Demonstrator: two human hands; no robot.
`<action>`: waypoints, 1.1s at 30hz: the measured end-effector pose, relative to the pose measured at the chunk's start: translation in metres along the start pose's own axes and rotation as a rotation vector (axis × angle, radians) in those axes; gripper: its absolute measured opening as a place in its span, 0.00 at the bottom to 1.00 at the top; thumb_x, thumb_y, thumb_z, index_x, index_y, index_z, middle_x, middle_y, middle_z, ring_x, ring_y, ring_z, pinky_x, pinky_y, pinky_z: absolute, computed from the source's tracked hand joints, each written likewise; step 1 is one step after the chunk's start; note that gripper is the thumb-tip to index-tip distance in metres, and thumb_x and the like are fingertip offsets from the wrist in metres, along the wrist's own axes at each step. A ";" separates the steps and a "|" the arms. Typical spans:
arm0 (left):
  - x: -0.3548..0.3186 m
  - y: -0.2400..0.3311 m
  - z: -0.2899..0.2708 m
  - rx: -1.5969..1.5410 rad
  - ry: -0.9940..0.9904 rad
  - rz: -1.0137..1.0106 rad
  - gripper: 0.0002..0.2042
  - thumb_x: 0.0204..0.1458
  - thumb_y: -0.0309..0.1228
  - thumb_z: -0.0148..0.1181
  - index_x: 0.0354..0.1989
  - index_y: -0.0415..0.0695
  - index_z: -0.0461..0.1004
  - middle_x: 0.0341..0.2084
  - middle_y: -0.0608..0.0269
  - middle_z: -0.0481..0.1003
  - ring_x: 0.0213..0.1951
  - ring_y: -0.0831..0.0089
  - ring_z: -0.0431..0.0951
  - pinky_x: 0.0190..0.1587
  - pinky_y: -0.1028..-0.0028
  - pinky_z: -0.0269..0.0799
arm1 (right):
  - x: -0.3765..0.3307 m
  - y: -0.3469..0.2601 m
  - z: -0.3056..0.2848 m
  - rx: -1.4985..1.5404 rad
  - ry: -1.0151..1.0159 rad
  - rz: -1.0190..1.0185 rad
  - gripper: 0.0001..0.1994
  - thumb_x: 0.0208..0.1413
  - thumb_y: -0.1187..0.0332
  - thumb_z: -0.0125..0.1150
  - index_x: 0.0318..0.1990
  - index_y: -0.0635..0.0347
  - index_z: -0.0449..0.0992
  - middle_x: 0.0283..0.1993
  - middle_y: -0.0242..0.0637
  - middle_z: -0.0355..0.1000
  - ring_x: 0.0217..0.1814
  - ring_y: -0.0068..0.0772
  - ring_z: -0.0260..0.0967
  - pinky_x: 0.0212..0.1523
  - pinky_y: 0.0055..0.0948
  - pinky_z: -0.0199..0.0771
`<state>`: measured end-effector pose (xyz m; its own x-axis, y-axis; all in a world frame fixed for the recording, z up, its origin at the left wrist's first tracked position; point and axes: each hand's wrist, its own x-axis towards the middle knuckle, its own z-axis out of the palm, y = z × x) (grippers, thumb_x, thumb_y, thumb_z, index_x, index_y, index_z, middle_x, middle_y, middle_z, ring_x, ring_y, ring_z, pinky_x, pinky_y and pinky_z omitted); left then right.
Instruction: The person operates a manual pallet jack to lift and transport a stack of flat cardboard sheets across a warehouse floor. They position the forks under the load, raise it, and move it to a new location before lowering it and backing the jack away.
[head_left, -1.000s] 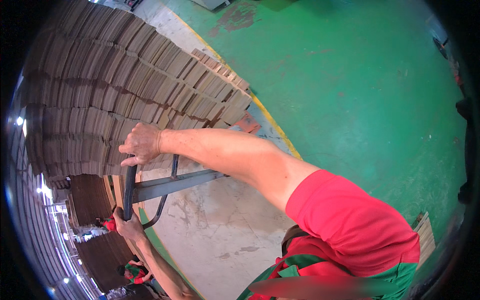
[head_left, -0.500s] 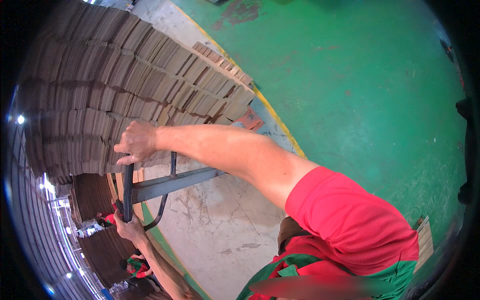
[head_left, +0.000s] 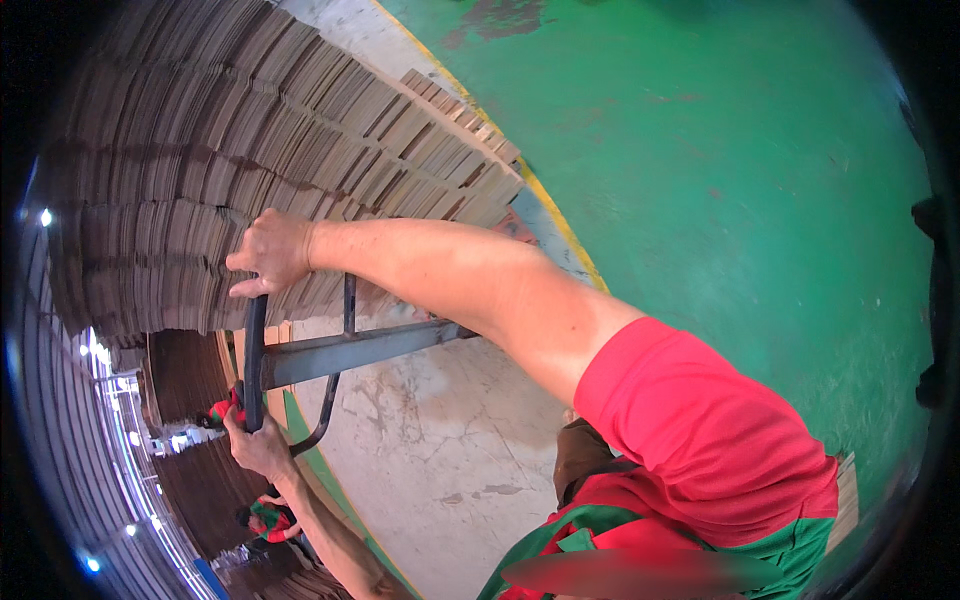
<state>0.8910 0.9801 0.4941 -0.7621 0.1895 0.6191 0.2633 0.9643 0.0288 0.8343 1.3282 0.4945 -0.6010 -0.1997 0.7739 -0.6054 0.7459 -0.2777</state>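
A dark metal pallet-truck handle (head_left: pixel 254 350) with a grey steel tiller bar (head_left: pixel 360 350) stands in front of a tall stack of flattened brown cardboard sheets (head_left: pixel 250 150). My right hand (head_left: pixel 268 252) is closed over the top end of the handle loop, its bare arm reaching from a red sleeve. My left hand (head_left: pixel 256 442) grips the lower end of the same loop, with its forearm rising from the lower edge. The truck's forks and the stack's base are hidden.
Cracked grey concrete floor (head_left: pixel 440 450) lies under the tiller, bordered by a yellow line (head_left: pixel 560 235) and green painted floor (head_left: pixel 720 180). More cardboard stacks (head_left: pixel 190 370) stand further off. Two people in red and green (head_left: pixel 262 518) are among them.
Both hands keep their grip on the handle. The handle and my right hand have shifted slightly upward in view, and the cardboard stack looks a little closer.
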 end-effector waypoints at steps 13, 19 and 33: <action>0.021 0.004 0.011 0.091 -0.056 -0.055 0.21 0.45 0.36 0.75 0.48 0.44 0.78 0.31 0.43 0.82 0.36 0.43 0.82 0.38 0.52 0.74 | 0.017 0.018 0.022 0.040 0.025 0.017 0.25 0.62 0.42 0.58 0.25 0.56 0.74 0.14 0.41 0.71 0.22 0.50 0.77 0.24 0.45 0.77; 0.031 0.002 0.021 0.059 0.006 0.013 0.22 0.46 0.39 0.76 0.48 0.42 0.78 0.33 0.44 0.82 0.37 0.44 0.84 0.39 0.54 0.76 | 0.022 0.024 0.023 0.037 -0.029 0.041 0.27 0.62 0.39 0.55 0.27 0.56 0.77 0.18 0.43 0.75 0.27 0.50 0.79 0.31 0.48 0.80; 0.083 -0.021 0.061 0.067 0.000 0.027 0.18 0.48 0.33 0.71 0.47 0.42 0.78 0.35 0.45 0.83 0.39 0.46 0.84 0.42 0.56 0.76 | 0.059 0.057 0.058 -0.070 0.084 0.022 0.25 0.61 0.43 0.59 0.25 0.55 0.74 0.17 0.41 0.74 0.23 0.49 0.78 0.25 0.45 0.78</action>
<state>0.7863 0.9869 0.4967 -0.7555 0.2153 0.6187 0.2431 0.9692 -0.0403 0.7342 1.3220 0.4915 -0.5658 -0.1310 0.8140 -0.5532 0.7924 -0.2570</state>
